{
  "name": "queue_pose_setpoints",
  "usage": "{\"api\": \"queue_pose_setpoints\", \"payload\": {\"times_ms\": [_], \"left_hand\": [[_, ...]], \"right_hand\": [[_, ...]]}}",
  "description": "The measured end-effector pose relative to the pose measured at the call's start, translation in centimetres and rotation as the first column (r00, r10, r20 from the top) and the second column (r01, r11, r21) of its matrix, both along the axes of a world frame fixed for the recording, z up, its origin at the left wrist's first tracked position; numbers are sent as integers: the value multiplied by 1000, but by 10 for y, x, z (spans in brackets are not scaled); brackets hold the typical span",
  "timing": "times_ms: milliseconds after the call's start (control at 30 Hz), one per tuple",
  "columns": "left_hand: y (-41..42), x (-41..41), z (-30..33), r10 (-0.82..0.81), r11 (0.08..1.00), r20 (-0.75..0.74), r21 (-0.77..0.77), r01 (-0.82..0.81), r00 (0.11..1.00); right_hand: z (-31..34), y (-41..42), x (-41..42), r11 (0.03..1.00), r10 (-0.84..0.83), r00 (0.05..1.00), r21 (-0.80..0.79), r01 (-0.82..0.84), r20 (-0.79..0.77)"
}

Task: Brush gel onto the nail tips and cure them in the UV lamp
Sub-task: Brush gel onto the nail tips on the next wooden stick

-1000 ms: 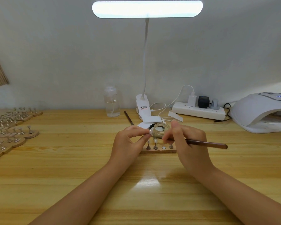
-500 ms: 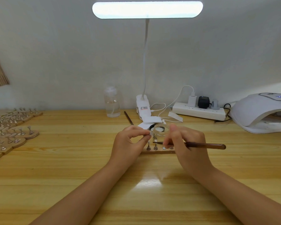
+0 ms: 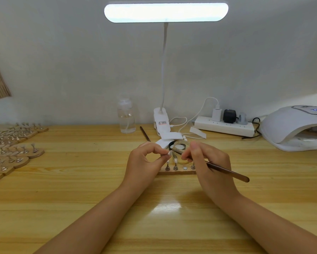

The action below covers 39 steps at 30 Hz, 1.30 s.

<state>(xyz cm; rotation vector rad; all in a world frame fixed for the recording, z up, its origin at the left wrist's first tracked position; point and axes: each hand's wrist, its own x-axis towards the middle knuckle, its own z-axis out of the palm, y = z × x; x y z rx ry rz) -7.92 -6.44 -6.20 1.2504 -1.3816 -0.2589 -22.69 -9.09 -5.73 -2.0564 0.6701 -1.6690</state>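
My left hand [image 3: 144, 162] pinches a small white nail tip [image 3: 168, 153] between thumb and forefinger, the remaining fingers curled loosely. My right hand [image 3: 209, 162] grips the brown brush [image 3: 225, 171] in a pen hold; the handle trails toward 4 o'clock and the bristle end points toward 10 o'clock, close to the nail tip, though contact cannot be confirmed. Directly behind both hands, at 12 o'clock, stands an open clear gel jar [image 3: 179, 148], partly screened by my right fingers. Just under the hands lies a wooden holder strip [image 3: 177, 172] carrying several small pegs, some topped with tips; my right hand covers its right end. At 11 o'clock of the jar a second brush [image 3: 144, 133] lies flat on the desk [image 3: 80, 189]. Further back stand a clear pump bottle [image 3: 126, 118] and the white clip base of the desk lamp [image 3: 161, 120], its lit bar overhead. A white power strip [image 3: 225, 128] with three plugs sits at 1 o'clock against the wall. The white UV lamp [image 3: 293, 127] rests at 2 o'clock near the desk's right edge, opening facing me, display lit. At 9 to 10 o'clock, several more wooden holders [image 3: 16, 151] with pegs are grouped along the left edge. The desk is pale varnished wood reflecting the lamp; the wall behind is plain white.
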Motion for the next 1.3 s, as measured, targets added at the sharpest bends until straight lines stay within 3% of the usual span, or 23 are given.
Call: {"api": "queue_pose_setpoints", "payload": {"times_ms": [133,267,400,533,667,833,933,1100,1233,1300], "left_hand": [[-1,0,-1,6,1000,2,4,-6,1000],[-1,1,-1,9,1000,12,3,-9,1000],[-1,0,-1,10,1000,12,4,-10,1000],[-1,0,-2,9,1000,16,4,-10,1000],[-1,0,-1,10,1000,14,-8,-10,1000],[-1,0,-2,16,1000,23,-13,-16,1000],[-2,0,-2,20,1000,13,-16,-20,1000],[-2,0,-2,16,1000,20,-16,-16,1000],[-1,0,-2,14,1000,20,-16,-14,1000],[-1,0,-2,15,1000,18,-19,-14,1000]], "right_hand": [[-1,1,1,997,59,998,41,-60,31],[-1,1,0,1000,5,1000,19,-5,6],[-2,1,0,992,59,997,105,-65,58],[0,0,0,997,24,999,67,-26,28],[-1,2,1,975,78,992,201,-96,96],[0,1,0,982,43,995,179,-60,94],[1,5,1,946,89,984,297,-132,154],[1,2,1,978,33,992,201,-58,125],[1,5,1,948,76,986,296,-117,147],[1,4,0,957,60,984,270,-104,166]]}}
